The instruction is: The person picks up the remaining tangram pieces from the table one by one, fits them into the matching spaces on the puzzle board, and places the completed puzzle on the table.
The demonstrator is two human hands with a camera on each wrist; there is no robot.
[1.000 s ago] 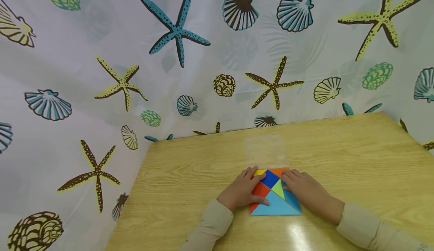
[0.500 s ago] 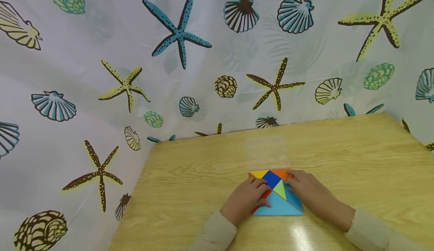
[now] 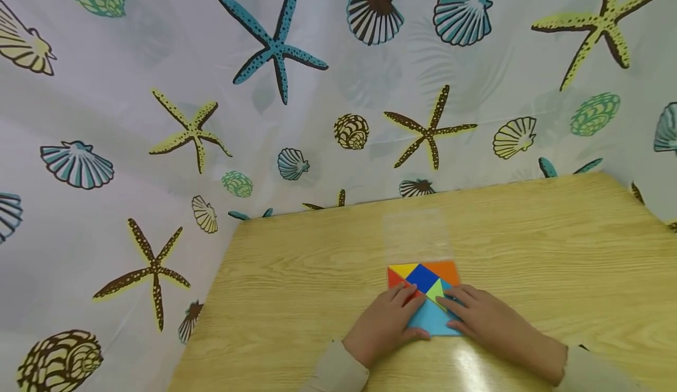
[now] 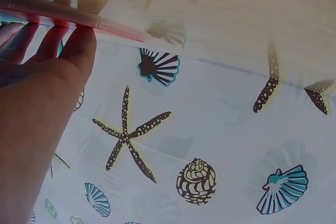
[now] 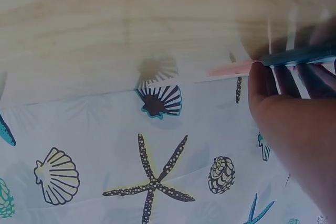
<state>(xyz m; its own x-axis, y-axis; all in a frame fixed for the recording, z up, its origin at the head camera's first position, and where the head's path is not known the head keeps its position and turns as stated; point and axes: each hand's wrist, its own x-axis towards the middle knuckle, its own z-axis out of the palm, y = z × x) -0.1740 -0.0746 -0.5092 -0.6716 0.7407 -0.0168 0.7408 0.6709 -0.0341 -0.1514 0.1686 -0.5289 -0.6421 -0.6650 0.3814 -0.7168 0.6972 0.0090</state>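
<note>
A square tangram lies flat on the table, its flat pieces fitted together. Along its far side are a yellow triangle [image 3: 404, 270] and an orange piece [image 3: 445, 271], with a blue square [image 3: 421, 278] between them. My left hand [image 3: 378, 327] rests over the red piece [image 3: 395, 277] at the left, thumb by the near edge. With its fingertips at the light green triangle [image 3: 435, 290], my right hand [image 3: 494, 324] covers much of the right side. Both hands partly hide the large light blue triangle [image 3: 431, 321]. The wrist views show fingertips touching the tangram's edge [image 4: 100, 22].
Just beyond the tangram lies a clear plastic sheet [image 3: 415, 233]. The wood-grain table [image 3: 296, 280] reaches back to a white cloth [image 3: 317, 86] printed with starfish and shells, which hangs behind and to the left.
My right hand has slid from the orange piece toward the near right of the tangram. The left hand has drawn back from the yellow and blue pieces, uncovering the far left corner.
</note>
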